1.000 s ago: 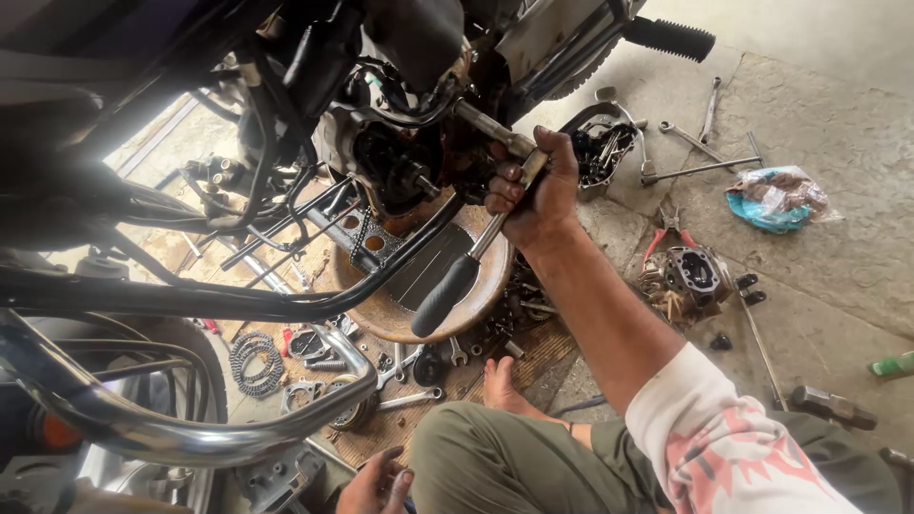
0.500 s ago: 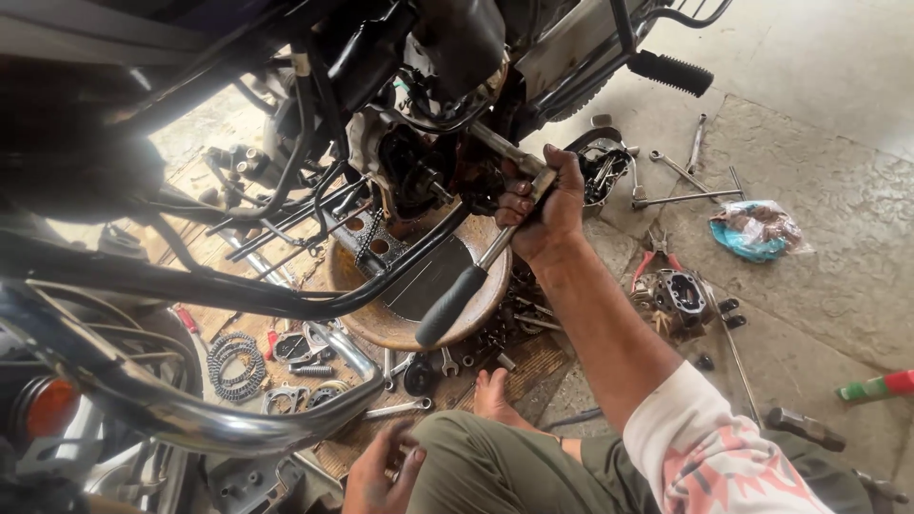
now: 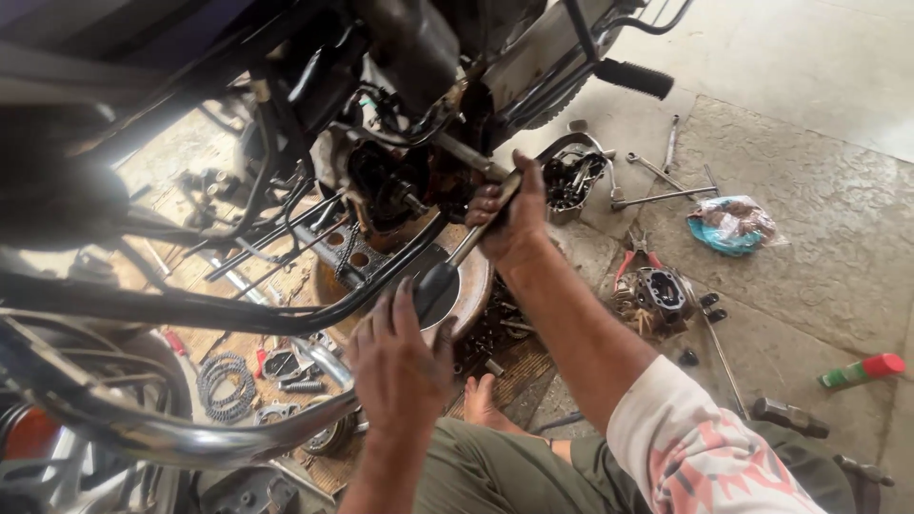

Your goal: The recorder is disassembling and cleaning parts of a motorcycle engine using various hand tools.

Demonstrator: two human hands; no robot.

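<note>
The right hand [image 3: 514, 224] is closed tight around the metal shaft of a long tool [image 3: 466, 243], a screwdriver or driver bar with a black handle, gripping it high up near the working end. That end is pushed into the greasy open engine [image 3: 390, 186] of a motorcycle, just under the frame tubes [image 3: 286, 319]. The left hand [image 3: 400, 366] has its fingers spread and its palm against the black handle [image 3: 436, 286] at the low end of the tool; this grip looks loose, resting or pressing rather than wrapped, and whether the fingers curl around the handle I cannot tell.

The tool looks stiff and fairly heavy for its length, a steel rod that will not bend under a push. The shaft is probably oily and slick, so the rubbery black handle is the surer place to take hold, with the other hand steadying the rod close to the tip. It is thin, silver-grey along the rod and matt black at the handle, and slants down from the engine toward the person.

Below it sits a round pan [image 3: 466, 286] on the floor. Around lie loose wrenches [image 3: 662, 195], red-handled pliers [image 3: 633, 257], an engine part [image 3: 657, 290], a rag [image 3: 733, 224], a chain [image 3: 224, 381] and a green can with a red cap [image 3: 862, 371].
</note>
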